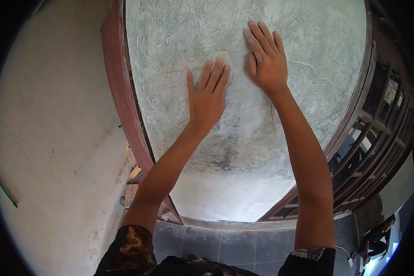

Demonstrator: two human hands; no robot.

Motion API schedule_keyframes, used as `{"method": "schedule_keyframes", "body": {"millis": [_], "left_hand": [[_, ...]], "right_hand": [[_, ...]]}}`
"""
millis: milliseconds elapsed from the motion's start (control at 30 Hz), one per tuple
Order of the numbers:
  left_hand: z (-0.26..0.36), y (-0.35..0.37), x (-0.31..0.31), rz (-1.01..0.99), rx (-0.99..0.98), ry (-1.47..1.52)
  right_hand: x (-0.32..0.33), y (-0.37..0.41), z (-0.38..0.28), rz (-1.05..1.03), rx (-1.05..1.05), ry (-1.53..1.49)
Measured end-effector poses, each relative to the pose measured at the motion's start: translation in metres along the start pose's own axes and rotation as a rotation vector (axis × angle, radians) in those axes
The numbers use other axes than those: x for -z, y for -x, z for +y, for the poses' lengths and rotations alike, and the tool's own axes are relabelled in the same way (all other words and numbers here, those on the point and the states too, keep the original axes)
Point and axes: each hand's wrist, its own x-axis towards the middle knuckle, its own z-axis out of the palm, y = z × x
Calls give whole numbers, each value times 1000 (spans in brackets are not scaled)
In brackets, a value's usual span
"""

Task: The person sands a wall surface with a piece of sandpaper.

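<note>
Both arms reach up to a grey wall (170,119) with a rough, wrinkled plaster surface. My left hand (207,101) lies flat with its fingers spread, pressing over a thin, pale, square piece (224,57) with rounded corners against the plaster. Most of that piece is hidden under the fingers, and its material cannot be made out. Higher and to the right, my right hand (269,62) rests flat on the bare plaster, fingers stretched and thumb slightly apart. Whitish dust shows on its fingers.
A reddish-brown wooden frame (117,73) borders the wall on the left. Brown-framed window panes (361,138) stand on the right. Below are dark grey floor tiles (237,244). A small cardboard box (131,194) sits at lower left; a person (379,239) is at lower right near a white cable.
</note>
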Motion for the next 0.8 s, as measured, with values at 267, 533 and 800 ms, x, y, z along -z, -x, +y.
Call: {"method": "schedule_keyframes", "body": {"millis": [267,533,800], "left_hand": [[-15,-103,4,227,-52,19],[-24,-139,3,266,-75,-6],[-12,-43,11,70,-53,-33]], "right_hand": [[-2,1,2,12,-13,30],[0,0,2,-2,-24,49],[-3,1,1,8,-21,41]]}}
